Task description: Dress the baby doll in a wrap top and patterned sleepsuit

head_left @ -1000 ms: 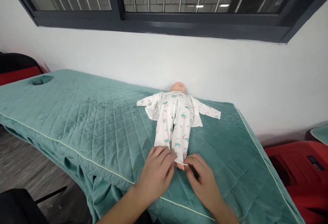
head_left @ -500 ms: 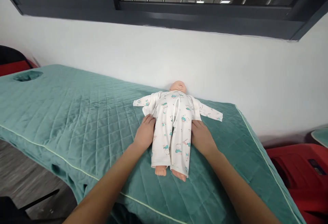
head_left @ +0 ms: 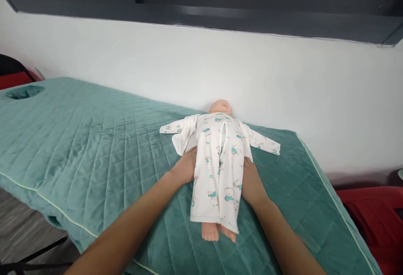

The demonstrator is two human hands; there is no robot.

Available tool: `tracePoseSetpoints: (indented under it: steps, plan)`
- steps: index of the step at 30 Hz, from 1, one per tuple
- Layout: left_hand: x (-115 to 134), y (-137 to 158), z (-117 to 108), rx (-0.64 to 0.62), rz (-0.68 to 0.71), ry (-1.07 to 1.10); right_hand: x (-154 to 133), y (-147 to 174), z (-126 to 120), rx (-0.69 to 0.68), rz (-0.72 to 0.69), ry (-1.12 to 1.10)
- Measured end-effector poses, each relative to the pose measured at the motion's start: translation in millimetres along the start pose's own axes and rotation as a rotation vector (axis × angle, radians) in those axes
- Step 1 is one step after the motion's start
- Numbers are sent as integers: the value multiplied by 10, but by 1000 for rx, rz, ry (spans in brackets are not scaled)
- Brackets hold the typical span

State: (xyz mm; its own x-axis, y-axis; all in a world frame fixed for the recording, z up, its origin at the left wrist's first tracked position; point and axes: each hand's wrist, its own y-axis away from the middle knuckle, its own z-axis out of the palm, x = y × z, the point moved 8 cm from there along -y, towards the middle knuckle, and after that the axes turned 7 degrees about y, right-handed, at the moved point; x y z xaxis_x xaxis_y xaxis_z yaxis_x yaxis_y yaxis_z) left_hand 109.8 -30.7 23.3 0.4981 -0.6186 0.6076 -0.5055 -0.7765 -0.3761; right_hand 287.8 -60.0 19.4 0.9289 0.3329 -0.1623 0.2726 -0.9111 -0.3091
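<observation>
A baby doll (head_left: 221, 107) lies on its back, dressed in white printed clothes. Its long-sleeved top (head_left: 265, 142) has both sleeves spread out sideways. White baby trousers (head_left: 217, 182) with small animal prints lie over its front, and the bare feet (head_left: 210, 231) stick out below the hems. My left hand (head_left: 185, 168) is at the left side of the trousers, its fingertips hidden beneath the cloth. On the other side, my right hand (head_left: 252, 182) touches the trouser edge, with its fingers partly tucked under. Whether either hand grips cloth or the doll is hidden.
A green quilted cover (head_left: 103, 149) with a face hole (head_left: 25, 92) at the far left lies over the bed. Behind it rise a white wall (head_left: 126, 56) and a dark-framed barred window (head_left: 220, 10). A red object (head_left: 374, 212) stands at the right.
Both hands have slid further in under the sides of the trousers, hiding more of the fingers. The doll's feet have come closer together. The view has shifted slightly.
</observation>
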Motion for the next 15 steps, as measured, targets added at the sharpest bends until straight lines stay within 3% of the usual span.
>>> tracePoseSetpoints:
  steps: [7,15]
  plan:
    - [111,22,69,-54,-51,69,5,14,-4,-8,31,-1]
    - [102,7,-32,20,-61,120,-50,1,-80,21,18,68]
